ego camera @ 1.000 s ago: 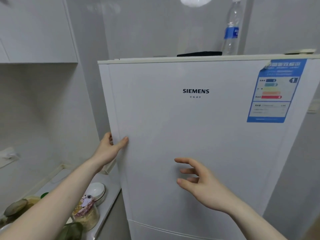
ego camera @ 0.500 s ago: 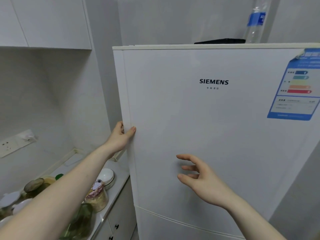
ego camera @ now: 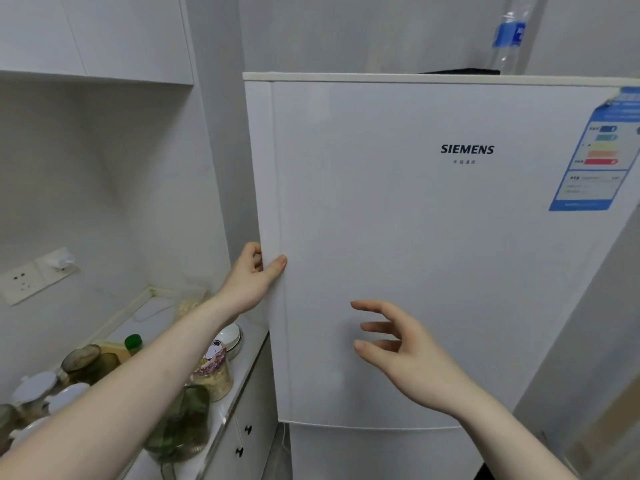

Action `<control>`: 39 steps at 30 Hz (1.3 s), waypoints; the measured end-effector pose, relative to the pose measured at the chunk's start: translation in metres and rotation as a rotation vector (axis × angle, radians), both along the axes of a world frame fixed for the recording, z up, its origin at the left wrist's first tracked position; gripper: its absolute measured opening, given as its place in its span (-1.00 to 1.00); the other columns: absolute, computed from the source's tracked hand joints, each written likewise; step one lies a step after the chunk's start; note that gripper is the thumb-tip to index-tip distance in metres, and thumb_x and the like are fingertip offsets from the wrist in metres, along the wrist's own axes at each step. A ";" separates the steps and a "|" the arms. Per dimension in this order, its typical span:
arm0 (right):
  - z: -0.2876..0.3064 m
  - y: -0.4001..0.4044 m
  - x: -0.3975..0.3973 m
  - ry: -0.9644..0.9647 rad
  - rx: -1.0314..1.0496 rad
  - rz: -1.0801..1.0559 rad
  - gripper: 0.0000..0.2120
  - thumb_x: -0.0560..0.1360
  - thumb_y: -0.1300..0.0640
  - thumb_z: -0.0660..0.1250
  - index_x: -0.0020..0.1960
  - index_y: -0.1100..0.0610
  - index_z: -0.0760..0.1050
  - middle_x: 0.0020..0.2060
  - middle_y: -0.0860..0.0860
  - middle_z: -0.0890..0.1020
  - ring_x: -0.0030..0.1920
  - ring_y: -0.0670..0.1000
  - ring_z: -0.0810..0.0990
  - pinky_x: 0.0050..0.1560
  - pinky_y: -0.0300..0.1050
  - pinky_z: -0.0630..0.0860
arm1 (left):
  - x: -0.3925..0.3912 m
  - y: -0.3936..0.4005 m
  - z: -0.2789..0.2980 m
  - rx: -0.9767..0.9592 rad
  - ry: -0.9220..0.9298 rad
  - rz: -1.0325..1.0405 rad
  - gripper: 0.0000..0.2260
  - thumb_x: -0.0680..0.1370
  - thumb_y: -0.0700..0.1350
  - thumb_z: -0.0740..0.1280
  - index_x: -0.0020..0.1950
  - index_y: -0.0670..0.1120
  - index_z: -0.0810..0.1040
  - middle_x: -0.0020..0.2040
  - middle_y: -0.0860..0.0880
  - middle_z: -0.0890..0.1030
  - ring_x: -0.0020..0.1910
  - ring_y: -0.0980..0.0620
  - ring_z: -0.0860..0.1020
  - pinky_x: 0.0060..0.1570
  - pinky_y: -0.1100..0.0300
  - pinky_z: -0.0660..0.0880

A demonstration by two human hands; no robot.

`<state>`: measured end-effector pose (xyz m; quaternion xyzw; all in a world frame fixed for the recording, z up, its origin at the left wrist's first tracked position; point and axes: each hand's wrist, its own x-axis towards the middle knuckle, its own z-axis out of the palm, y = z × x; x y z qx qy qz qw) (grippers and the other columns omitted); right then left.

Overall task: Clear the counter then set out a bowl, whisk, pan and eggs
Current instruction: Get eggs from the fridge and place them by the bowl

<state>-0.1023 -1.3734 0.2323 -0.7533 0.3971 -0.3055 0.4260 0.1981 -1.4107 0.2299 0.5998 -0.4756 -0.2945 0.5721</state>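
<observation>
A white fridge stands in front of me, its upper door [ego camera: 433, 254] filling most of the view. My left hand [ego camera: 251, 277] grips the door's left edge, fingers curled behind it and thumb on the front. My right hand [ego camera: 401, 355] hovers in front of the door with fingers spread and relaxed, holding nothing. A white bowl [ego camera: 230, 337] sits on the counter [ego camera: 239, 386] beside the fridge, partly hidden by my left forearm. No whisk, pan or eggs show.
Several jars crowd the counter: a patterned-lid jar [ego camera: 214, 372], a green glass jar [ego camera: 180, 424], white lidded pots [ego camera: 38, 386]. A plastic water bottle [ego camera: 507, 36] stands on the fridge top. A wall socket [ego camera: 24, 280] sits at left, cabinet drawers [ego camera: 242, 441] below.
My view has swung left, so the fridge sits further right in frame. My left hand keeps its grip on the door edge, and the door's side face now shows wider. My right hand stays hovering.
</observation>
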 end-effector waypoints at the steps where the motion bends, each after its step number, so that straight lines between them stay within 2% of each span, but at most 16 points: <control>1: 0.002 0.009 0.003 -0.004 -0.007 -0.009 -0.59 0.57 0.05 0.44 0.28 -0.36 0.47 0.19 -0.30 0.54 0.19 -0.23 0.59 0.11 -0.35 0.50 | 0.001 0.008 0.001 -0.002 0.001 -0.023 -0.74 0.62 -0.06 0.39 0.23 -0.12 0.43 0.19 -0.01 0.67 0.15 0.06 0.66 0.14 0.14 0.58; 3: 0.006 0.031 0.010 -0.009 -0.021 -0.029 -0.59 0.57 0.04 0.44 0.27 -0.38 0.47 0.19 -0.32 0.55 0.19 -0.24 0.60 0.11 -0.35 0.50 | 0.002 0.029 0.002 -0.007 -0.037 -0.080 -0.74 0.62 -0.07 0.39 0.21 -0.17 0.45 0.18 -0.04 0.67 0.16 0.06 0.65 0.20 0.15 0.57; 6: 0.009 0.066 0.017 -0.006 -0.029 -0.064 -0.60 0.57 0.05 0.44 0.27 -0.37 0.48 0.18 -0.32 0.56 0.18 -0.26 0.59 0.09 -0.39 0.50 | 0.003 0.057 0.003 -0.032 -0.075 -0.169 -0.73 0.61 -0.13 0.41 0.15 -0.29 0.48 0.11 -0.10 0.68 0.12 0.05 0.64 0.13 0.30 0.56; 9: 0.003 0.109 0.021 0.018 -0.029 -0.100 -0.60 0.57 0.06 0.44 0.29 -0.34 0.49 0.20 -0.30 0.57 0.21 -0.28 0.57 0.15 -0.35 0.50 | 0.005 0.090 0.004 -0.075 -0.115 -0.302 -0.57 0.50 0.06 0.48 0.05 -0.30 0.52 0.07 -0.25 0.67 0.08 0.00 0.63 0.20 0.11 0.54; 10: 0.000 0.121 0.020 0.034 -0.038 -0.101 -0.60 0.57 0.06 0.44 0.30 -0.33 0.49 0.22 -0.30 0.57 0.24 -0.30 0.55 0.19 -0.32 0.51 | 0.005 0.098 0.004 -0.090 -0.144 -0.337 -0.57 0.48 0.12 0.49 0.02 -0.25 0.55 0.04 -0.22 0.68 0.07 0.01 0.63 0.19 0.09 0.54; 13: -0.007 0.159 0.018 0.107 -0.056 -0.099 -0.61 0.57 0.05 0.43 0.32 -0.28 0.49 0.29 -0.36 0.54 0.29 -0.30 0.52 0.28 -0.21 0.52 | -0.003 0.131 0.009 -0.088 -0.198 -0.449 -0.75 0.48 0.12 0.45 -0.04 -0.04 0.60 -0.06 0.10 0.69 0.05 0.17 0.63 0.11 0.32 0.50; 14: -0.008 0.169 0.017 0.123 -0.058 -0.094 -0.61 0.57 0.06 0.43 0.32 -0.27 0.49 0.29 -0.37 0.54 0.29 -0.28 0.52 0.29 -0.18 0.53 | -0.006 0.139 0.012 -0.089 -0.219 -0.482 -0.78 0.47 0.12 0.42 -0.02 0.00 0.61 -0.04 0.13 0.69 0.06 0.19 0.63 0.10 0.36 0.49; 17: -0.006 0.203 0.015 0.162 -0.054 -0.084 -0.63 0.58 0.06 0.42 0.31 -0.26 0.50 0.28 -0.36 0.55 0.29 -0.25 0.54 0.30 -0.13 0.54 | -0.016 0.162 0.019 -0.107 -0.232 -0.570 -0.76 0.49 0.09 0.39 0.06 0.01 0.64 0.08 0.04 0.70 0.13 0.15 0.64 0.13 0.33 0.51; 22: -0.001 0.246 0.015 0.179 -0.067 -0.051 -0.65 0.59 0.07 0.41 0.31 -0.24 0.50 0.28 -0.35 0.55 0.29 -0.24 0.54 0.28 -0.17 0.54 | -0.032 0.181 0.031 -0.066 -0.277 -0.755 -0.66 0.62 0.08 0.24 0.24 -0.09 0.64 0.19 -0.01 0.68 0.24 0.04 0.61 0.29 0.05 0.55; 25: -0.004 0.259 0.016 0.188 -0.092 -0.053 -0.64 0.58 0.06 0.43 0.33 -0.22 0.50 0.28 -0.36 0.55 0.31 -0.23 0.52 0.30 -0.14 0.53 | -0.039 0.183 0.033 -0.020 -0.329 -0.888 -0.66 0.67 0.05 0.18 0.31 -0.06 0.61 0.28 0.04 0.64 0.30 0.09 0.58 0.29 0.09 0.53; 27: -0.007 0.261 0.017 0.195 -0.103 -0.066 -0.64 0.58 0.05 0.44 0.32 -0.23 0.50 0.27 -0.36 0.55 0.31 -0.23 0.52 0.31 -0.12 0.52 | -0.042 0.178 0.030 -0.021 -0.341 -0.873 -0.71 0.69 0.02 0.19 0.27 -0.03 0.63 0.26 0.04 0.65 0.28 0.10 0.59 0.26 0.09 0.54; 32: -0.015 0.266 0.012 0.162 -0.114 -0.142 -0.59 0.55 0.03 0.46 0.34 -0.25 0.49 0.30 -0.34 0.54 0.32 -0.23 0.51 0.32 -0.10 0.52 | -0.038 0.162 0.014 0.032 -0.372 -0.681 -0.85 0.66 -0.04 0.30 0.12 0.02 0.67 0.12 0.03 0.69 0.16 0.04 0.63 0.18 -0.05 0.62; 35: -0.022 0.265 0.002 0.147 -0.128 -0.193 -0.56 0.55 0.02 0.47 0.36 -0.28 0.46 0.33 -0.33 0.49 0.37 -0.26 0.45 0.35 -0.13 0.49 | -0.039 0.153 0.008 0.044 -0.406 -0.648 -0.91 0.63 -0.05 0.37 0.05 0.09 0.67 0.08 0.05 0.69 0.12 0.02 0.64 0.11 -0.03 0.65; 39: -0.033 0.260 -0.014 0.120 -0.143 -0.339 -0.55 0.53 0.07 0.49 0.33 -0.25 0.47 0.31 -0.31 0.50 0.36 -0.25 0.44 0.35 -0.08 0.50 | -0.056 0.146 0.009 0.021 -0.455 -0.685 -0.90 0.61 -0.06 0.39 0.10 0.07 0.66 0.10 0.08 0.67 0.09 0.10 0.63 0.09 0.09 0.61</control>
